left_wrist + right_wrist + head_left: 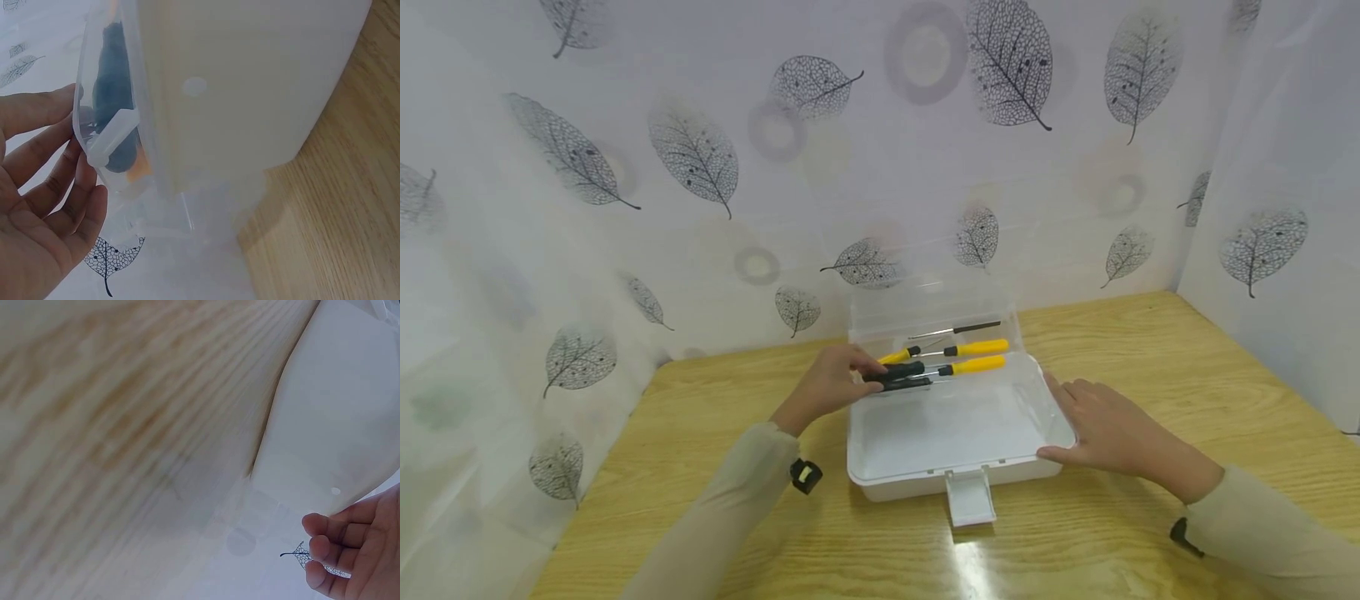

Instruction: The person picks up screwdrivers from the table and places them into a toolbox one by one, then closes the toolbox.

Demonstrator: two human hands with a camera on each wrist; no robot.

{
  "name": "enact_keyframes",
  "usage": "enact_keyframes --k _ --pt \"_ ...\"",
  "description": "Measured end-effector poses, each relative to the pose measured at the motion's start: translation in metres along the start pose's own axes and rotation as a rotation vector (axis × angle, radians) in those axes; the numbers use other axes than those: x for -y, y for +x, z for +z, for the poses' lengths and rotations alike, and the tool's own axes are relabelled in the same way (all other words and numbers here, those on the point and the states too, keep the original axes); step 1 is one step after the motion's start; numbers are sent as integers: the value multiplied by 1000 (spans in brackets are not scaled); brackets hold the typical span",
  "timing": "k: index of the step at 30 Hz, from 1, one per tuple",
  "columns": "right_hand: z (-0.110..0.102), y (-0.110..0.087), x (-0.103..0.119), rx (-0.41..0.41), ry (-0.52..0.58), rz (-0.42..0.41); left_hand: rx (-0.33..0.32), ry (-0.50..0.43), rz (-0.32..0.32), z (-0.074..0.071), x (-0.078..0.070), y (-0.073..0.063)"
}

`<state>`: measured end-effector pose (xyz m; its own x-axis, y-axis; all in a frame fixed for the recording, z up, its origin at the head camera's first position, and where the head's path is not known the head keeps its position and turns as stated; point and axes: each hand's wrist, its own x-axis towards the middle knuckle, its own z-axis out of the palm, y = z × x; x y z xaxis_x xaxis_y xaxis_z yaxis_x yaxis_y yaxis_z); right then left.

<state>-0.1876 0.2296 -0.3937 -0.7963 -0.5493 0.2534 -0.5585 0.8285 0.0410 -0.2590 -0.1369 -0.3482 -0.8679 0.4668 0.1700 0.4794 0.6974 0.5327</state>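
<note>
A white plastic toolbox (pixel 955 429) lies with its clear lid (pixel 932 298) raised at the back. Along its rear side, a clear tray (pixel 79 103) holds yellow-handled screwdrivers (pixel 977 364) and dark-handled tools (pixel 904 371). My left hand (pixel 835 379) grips the tray's left end between thumb and fingers, beside the dark handles. In the left wrist view one dark handle (pixel 114 94) shows through the clear wall. My right hand (pixel 1101 423) rests against the box's right side, thumb at the front right corner; its fingers (pixel 328 549) look loosely bent in the right wrist view.
A white latch (pixel 971 498) hangs down from the box's front onto the wooden table (pixel 752 517). Behind the table hangs a pale sheet (pixel 865 183) with leaf prints. A black wrist piece (pixel 806 475) sits at my left sleeve.
</note>
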Motion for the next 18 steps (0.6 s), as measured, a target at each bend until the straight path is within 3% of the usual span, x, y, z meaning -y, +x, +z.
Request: enact_keyframes --k 18 --pt "0 1 0 -23 -15 -24 -28 23 -18 1 -2 -5"
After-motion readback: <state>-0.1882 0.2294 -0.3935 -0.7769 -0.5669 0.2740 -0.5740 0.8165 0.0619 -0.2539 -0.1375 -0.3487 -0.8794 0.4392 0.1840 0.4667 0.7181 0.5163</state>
